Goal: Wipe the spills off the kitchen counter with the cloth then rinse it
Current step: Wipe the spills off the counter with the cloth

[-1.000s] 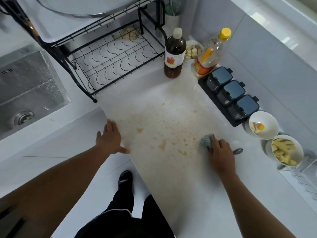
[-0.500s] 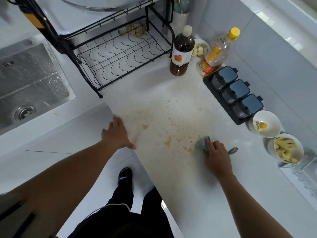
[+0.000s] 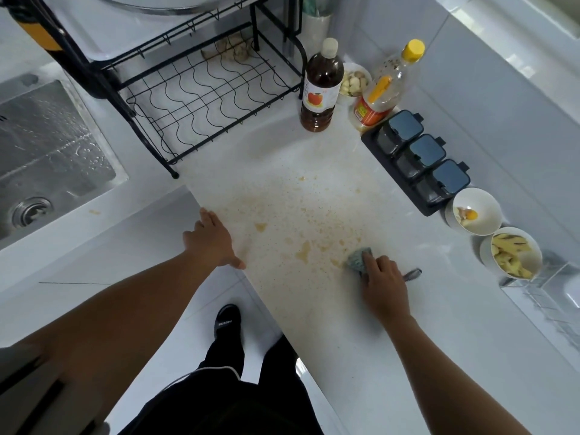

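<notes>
Yellowish-brown spills and many small specks are spread over the white counter. My right hand presses a small grey-blue cloth onto the counter at the right edge of the stains. Only the cloth's left part shows past my fingers. My left hand lies flat on the counter's front edge, fingers apart, holding nothing. The steel sink with its drain sits at the far left.
A black wire dish rack stands behind the spills. A dark vinegar bottle, an oil bottle, a black spice-box set, two white bowls of food and a spoon line the right side.
My right hand has slid the cloth a little leftward toward the stains. My left hand stays on the counter's edge. The view has shifted slightly.
</notes>
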### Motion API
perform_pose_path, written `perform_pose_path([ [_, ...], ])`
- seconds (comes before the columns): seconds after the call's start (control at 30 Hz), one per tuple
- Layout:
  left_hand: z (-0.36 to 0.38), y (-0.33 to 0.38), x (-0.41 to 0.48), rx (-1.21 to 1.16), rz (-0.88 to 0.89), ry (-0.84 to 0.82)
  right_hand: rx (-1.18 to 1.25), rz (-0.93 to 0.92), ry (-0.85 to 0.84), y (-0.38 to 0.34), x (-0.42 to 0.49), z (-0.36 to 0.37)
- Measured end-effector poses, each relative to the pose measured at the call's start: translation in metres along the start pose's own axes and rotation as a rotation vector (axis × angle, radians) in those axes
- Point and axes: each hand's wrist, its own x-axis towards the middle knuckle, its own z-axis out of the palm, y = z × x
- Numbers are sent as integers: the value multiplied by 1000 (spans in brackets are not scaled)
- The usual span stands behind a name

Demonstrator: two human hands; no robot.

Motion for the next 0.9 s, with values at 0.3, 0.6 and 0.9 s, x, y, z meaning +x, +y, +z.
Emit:
perform_pose_path([
  [0.3,-5,3,2,25,-19,6,6,26,7,-6,-6,2],
  [0.6,-7,6,0,-5,-23,9,-7,203,11,-9,-8,-2],
  [0.9,-7,-7,0,108,50,45,-41,412,64,-31,-12,1],
])
